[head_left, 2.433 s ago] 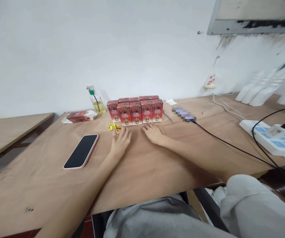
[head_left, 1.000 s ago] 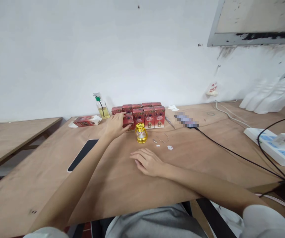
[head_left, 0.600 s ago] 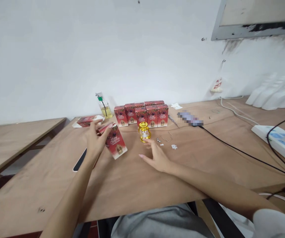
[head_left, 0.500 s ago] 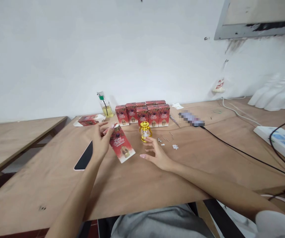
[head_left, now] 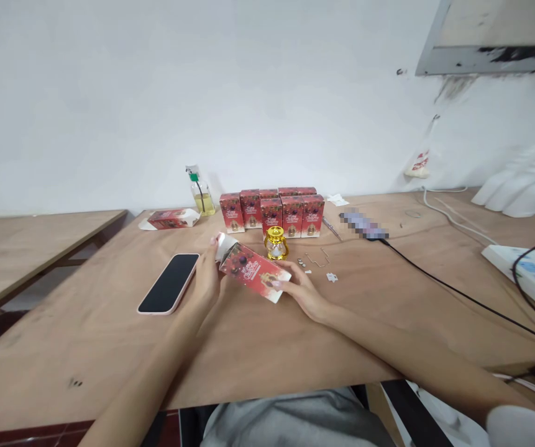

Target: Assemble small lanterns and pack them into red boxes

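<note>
Both hands hold one small red carton (head_left: 254, 271) tipped on its side just above the wooden table (head_left: 258, 335). My left hand (head_left: 207, 276) grips its white upper end and my right hand (head_left: 297, 290) cups its lower end, fingers curled round it. A little gold lantern (head_left: 276, 243) stands upright just behind the carton. Behind that is a block of several matching red boxes (head_left: 273, 212). Tiny metal and white parts (head_left: 316, 264) lie to the right of the lantern.
A black phone in a pink case (head_left: 169, 291) lies left of my hands. An opened red carton (head_left: 170, 218) and a small oil bottle (head_left: 201, 192) sit at the back left. A screwdriver (head_left: 331, 228), a black cable (head_left: 458, 292) and a white power strip (head_left: 525, 279) are to the right.
My left hand took one red carton from the block, drew it toward me and tipped it sideways. My right hand lifted off the table and closed on the carton's other end.
</note>
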The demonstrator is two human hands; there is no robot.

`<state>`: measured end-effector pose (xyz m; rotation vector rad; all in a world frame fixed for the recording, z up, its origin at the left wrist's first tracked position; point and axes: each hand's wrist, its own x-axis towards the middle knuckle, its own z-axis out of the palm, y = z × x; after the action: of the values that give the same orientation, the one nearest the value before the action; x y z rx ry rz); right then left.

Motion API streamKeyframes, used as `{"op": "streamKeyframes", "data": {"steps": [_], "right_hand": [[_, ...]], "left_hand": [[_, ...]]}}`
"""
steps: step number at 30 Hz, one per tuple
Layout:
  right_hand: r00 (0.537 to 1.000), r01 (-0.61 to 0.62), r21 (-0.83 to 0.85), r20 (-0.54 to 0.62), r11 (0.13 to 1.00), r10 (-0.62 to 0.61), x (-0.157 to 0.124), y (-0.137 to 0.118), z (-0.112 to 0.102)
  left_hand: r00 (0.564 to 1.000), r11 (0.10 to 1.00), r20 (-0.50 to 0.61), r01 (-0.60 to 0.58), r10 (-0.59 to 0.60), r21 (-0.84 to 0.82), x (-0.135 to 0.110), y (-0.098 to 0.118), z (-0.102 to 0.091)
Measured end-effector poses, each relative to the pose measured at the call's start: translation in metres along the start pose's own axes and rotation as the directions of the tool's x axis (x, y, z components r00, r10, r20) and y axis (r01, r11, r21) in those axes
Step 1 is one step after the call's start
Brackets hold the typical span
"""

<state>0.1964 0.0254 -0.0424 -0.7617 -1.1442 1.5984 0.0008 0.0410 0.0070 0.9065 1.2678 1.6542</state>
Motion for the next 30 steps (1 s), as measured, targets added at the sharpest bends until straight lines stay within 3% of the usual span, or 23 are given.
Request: {"op": "streamKeyframes", "data": {"steps": [2,5,7,8,11,13,14,16,17,19,22,24,25,28,30], "right_hand": [[0.998,-0.022,0.142,-0.05,0.99,0.029,0.001,-0.003,-0.002],[0.994,-0.056,0.313,-0.069,0.948,0.081,0.005,-0.007,-0.005],[0.992,-0.077,0.374,-0.065,0.924,0.109,0.007,-0.008,-0.007],[0.991,-0.081,0.392,-0.068,0.916,0.117,0.008,-0.008,-0.009],[0.991,-0.06,0.396,-0.089,0.916,0.104,0.01,-0.006,-0.011],[0.992,-0.044,0.376,-0.092,0.926,0.085,0.01,-0.004,-0.012],[0.992,-0.041,0.373,-0.094,0.927,0.081,0.01,-0.003,-0.012],[0.991,-0.038,0.382,-0.102,0.923,0.083,0.01,-0.002,-0.011],[0.991,-0.037,0.385,-0.106,0.922,0.084,0.01,-0.002,-0.011],[0.991,-0.028,0.375,-0.114,0.927,0.076,0.011,-0.002,-0.011],[0.985,0.019,0.354,-0.167,0.935,0.044,0.011,-0.001,-0.01],[0.972,0.057,0.356,-0.233,0.933,0.029,0.012,0.001,-0.01],[0.965,0.073,0.357,-0.263,0.931,0.025,0.012,0.002,-0.01],[0.948,0.114,0.372,-0.319,0.921,0.011,0.012,0.003,-0.009],[0.943,0.128,0.388,-0.334,0.913,0.01,0.011,0.002,-0.007]], "left_hand": [[0.998,0.999,-0.046,0.036,-0.037,-0.02,0.003,0.001,-0.003],[1.0,0.995,-0.003,0.008,-0.007,0.097,0.005,-0.004,-0.008],[0.99,0.941,0.056,-0.142,0.131,0.309,0.004,-0.01,-0.011],[0.967,0.861,0.092,-0.252,0.236,0.442,0.004,-0.013,-0.012],[0.817,0.405,0.259,-0.498,0.514,0.767,0.003,-0.018,-0.014],[0.694,0.14,0.394,-0.578,0.602,0.804,-0.001,-0.018,-0.014],[0.63,0.061,0.46,-0.628,0.625,0.776,-0.003,-0.017,-0.014],[0.51,0.003,0.555,-0.738,0.658,0.674,-0.01,-0.012,-0.013],[0.464,0.007,0.576,-0.783,0.673,0.622,-0.015,-0.009,-0.013],[0.421,0.041,0.59,-0.835,0.689,0.548,-0.023,-0.002,-0.012],[0.439,0.129,0.632,-0.871,0.639,0.474,-0.031,0.007,-0.012],[0.495,0.271,0.664,-0.867,0.561,0.417,-0.031,0.01,-0.013],[0.544,0.382,0.672,-0.837,0.503,0.392,-0.03,0.011,-0.013],[0.698,0.723,0.675,-0.593,0.241,0.355,-0.024,0.012,-0.014],[0.749,0.836,0.654,-0.422,0.104,0.351,-0.022,0.014,-0.014]]}}
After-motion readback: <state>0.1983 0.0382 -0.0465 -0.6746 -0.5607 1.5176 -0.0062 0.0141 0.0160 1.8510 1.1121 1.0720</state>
